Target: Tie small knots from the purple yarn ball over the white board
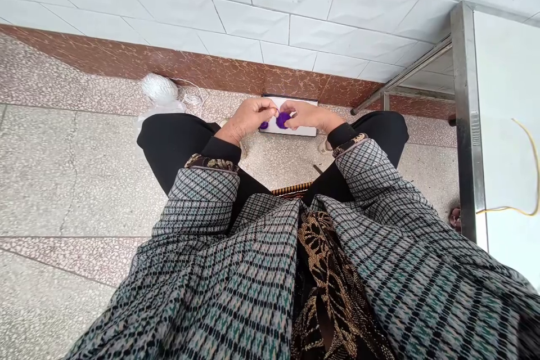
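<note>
Both hands meet above a white board with a dark edge (pixel 306 115) on the floor between my feet. My right hand (pixel 301 115) has its fingers closed on a fuzzy purple ball (pixel 283 120), which looks like a pom-pom. My left hand (pixel 253 115) is closed in a pinch just left of the ball. What its fingertips hold is too small to make out. A smaller purple piece (pixel 264 125) shows below the left fingertips; I cannot tell whether it hangs or lies on the board.
A ball of white yarn (pixel 159 89) with a loose strand lies on the floor by the wall, left of my knee. At the right stands a metal-framed table (pixel 464 124) with a yellow cord (pixel 532 152) on its top. The tiled wall (pixel 248 22) rises close in front.
</note>
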Tool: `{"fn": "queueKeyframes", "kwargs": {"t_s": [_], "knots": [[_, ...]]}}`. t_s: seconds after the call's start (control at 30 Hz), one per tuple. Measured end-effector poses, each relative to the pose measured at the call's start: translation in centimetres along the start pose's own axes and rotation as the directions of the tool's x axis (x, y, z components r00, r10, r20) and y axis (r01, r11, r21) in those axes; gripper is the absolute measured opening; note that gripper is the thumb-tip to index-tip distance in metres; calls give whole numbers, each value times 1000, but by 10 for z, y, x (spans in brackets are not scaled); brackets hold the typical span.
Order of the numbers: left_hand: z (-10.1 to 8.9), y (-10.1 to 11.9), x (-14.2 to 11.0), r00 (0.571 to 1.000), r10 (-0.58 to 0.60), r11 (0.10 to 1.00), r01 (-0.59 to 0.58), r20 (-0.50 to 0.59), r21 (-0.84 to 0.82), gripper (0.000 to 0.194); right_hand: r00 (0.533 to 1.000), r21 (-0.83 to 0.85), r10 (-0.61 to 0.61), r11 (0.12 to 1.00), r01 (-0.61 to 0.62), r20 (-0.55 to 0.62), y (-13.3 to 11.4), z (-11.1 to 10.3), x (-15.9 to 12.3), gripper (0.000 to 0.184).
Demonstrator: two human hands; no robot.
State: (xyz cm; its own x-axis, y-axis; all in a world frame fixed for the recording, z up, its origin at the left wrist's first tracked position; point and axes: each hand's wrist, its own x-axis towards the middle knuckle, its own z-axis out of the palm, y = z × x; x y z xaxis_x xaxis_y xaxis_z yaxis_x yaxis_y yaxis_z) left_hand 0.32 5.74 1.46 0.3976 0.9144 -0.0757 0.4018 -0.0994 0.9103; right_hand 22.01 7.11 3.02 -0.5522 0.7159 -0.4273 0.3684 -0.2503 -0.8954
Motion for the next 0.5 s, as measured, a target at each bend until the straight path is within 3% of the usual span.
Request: {"fn": "queueKeyframes", "kwargs": {"t_s": [0.07,0.13,0.2,0.27,0.33,0.4,0.43,0.5], "knots": [[-1,-2,3,996,-17,998,22,-91,55,16,990,99,-82,993,71,114,-2,0,-5,39],[0,-4,6,990,-52,993,66,-129,103,16,982,232,-160,964,134,99,-5,-2,-7,40],[2,-5,7,992,-95,985,105,-80,137,14,978,321,-207,927,195,3,-7,-4,-5,39],[7,-4,7,987,-136,979,122,83,161,13,972,342,-204,911,231,-112,-6,-6,-1,36],[12,-1,5,942,-158,981,115,297,159,15,965,299,-152,930,213,-213,-4,-7,4,32],[14,3,2,894,-130,990,90,428,111,16,951,183,-77,974,136,-299,0,-7,9,29],[13,4,1,895,-100,994,71,435,80,16,943,98,-44,992,81,-328,2,-6,10,30],[10,5,0,943,-41,999,31,331,35,16,951,-90,7,995,-37,-310,5,-6,8,35]]}}
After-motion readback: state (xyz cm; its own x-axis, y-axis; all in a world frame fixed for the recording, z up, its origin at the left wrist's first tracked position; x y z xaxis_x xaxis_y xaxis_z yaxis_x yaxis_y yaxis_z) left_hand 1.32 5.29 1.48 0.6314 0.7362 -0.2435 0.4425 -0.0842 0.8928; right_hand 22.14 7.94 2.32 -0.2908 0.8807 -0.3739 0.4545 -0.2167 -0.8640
